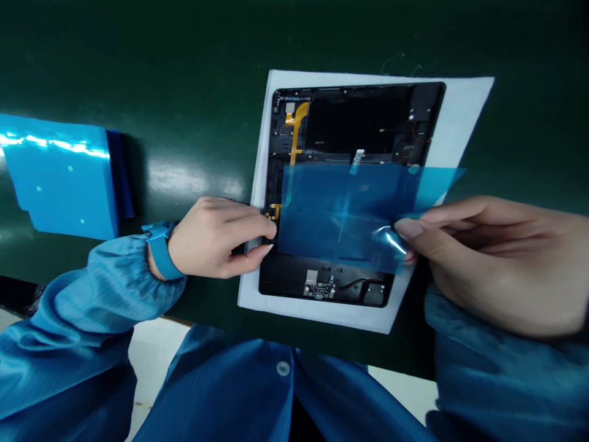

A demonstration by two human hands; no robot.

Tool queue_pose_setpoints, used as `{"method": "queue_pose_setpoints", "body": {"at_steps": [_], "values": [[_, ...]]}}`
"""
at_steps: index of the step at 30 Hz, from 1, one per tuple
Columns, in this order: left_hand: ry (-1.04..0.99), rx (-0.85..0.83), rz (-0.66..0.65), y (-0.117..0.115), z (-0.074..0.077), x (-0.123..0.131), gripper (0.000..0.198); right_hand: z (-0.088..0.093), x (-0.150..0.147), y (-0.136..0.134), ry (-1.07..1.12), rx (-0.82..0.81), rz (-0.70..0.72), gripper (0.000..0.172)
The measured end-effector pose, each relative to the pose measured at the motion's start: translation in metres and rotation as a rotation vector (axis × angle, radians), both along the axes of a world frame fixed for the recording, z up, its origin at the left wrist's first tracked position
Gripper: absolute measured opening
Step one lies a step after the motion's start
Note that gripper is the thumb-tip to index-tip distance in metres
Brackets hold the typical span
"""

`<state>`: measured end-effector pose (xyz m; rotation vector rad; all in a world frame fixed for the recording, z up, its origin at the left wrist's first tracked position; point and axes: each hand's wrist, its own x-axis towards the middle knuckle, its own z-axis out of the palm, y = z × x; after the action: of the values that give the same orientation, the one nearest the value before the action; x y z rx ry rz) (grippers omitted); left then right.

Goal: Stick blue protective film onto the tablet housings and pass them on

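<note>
An opened tablet [350,123], its inner parts showing, lies on a white sheet [464,116]. Over its middle and lower part spreads a translucent blue film [340,215], its right side reaching past the tablet's edge. My right hand [501,264] pinches the film's lower right part between thumb and fingers, creasing it there. At the tablet's left edge is my left hand [221,236], thumb and index finger bent with a gap between their tips, close to the film's left edge. An orange flex cable [297,132] runs down the tablet's left side.
A stack of blue film sheets [69,178] lies on the dark green table [184,73] at the left. A small circuit board [319,290] shows near the tablet's lower edge. The table's front edge runs just before my body.
</note>
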<state>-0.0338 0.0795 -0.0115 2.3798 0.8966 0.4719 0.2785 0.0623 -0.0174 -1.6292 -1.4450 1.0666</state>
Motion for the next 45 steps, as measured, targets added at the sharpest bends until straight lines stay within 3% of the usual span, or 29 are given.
{"method": "queue_pose_setpoints", "body": {"at_steps": [45], "values": [[-0.057,0.057,-0.010,-0.0005,-0.0007,-0.0006,0.008,0.0069,-0.0061,0.0088,0.042,-0.062,0.087,0.012]]}}
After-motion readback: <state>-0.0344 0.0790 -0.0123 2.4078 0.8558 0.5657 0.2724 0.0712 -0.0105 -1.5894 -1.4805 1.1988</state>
